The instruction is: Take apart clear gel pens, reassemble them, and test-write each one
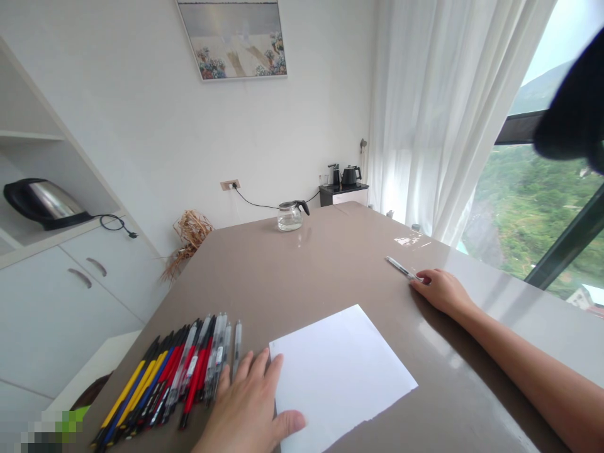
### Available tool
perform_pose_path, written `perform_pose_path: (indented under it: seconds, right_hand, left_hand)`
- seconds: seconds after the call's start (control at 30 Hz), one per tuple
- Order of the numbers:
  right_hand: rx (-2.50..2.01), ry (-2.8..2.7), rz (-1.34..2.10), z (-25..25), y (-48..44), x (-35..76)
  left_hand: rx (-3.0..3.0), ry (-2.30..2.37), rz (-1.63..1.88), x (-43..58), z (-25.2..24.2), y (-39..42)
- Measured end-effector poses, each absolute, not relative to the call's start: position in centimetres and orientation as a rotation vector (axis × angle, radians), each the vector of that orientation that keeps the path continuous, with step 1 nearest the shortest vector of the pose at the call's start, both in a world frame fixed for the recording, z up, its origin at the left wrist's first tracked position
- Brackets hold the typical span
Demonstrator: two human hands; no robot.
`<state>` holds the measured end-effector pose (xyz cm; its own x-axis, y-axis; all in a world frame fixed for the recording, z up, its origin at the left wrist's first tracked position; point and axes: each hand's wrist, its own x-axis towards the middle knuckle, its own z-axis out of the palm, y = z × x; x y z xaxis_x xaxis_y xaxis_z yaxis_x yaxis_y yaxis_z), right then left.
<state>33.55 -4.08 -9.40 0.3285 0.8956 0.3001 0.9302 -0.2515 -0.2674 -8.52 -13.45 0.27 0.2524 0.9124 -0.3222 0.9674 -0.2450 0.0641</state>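
Observation:
My left hand (250,399) lies with fingers spread at the left edge of a blank white sheet of paper (342,374). Its thumb rests on the sheet, and the fingertips reach towards a clear pen (238,343). Just left of that hand is a row of several pens (165,377) with yellow, blue, red, black and clear barrels, partly hidden by the hand. Farther out on the right, my right hand (443,289) pinches one end of another clear pen (397,265), which lies low at the tabletop and points away to the left.
A glass pot (289,217) with a black handle stands at the far side of the brown table (325,264). Beyond it, a black kettle (350,175) sits on a small stand. Cabinets (94,296) line the left, and a curtained window (425,113) the right.

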Motion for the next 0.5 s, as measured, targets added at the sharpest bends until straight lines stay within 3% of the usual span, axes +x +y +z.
perform_pose_path:
  seconds: [0.5]
  right_hand:
    - [-2.147,-1.537,-0.079,-9.61,-4.17,33.47]
  left_hand:
    - [2.297,1.741,-0.232,-8.83,0.01,-13.79]
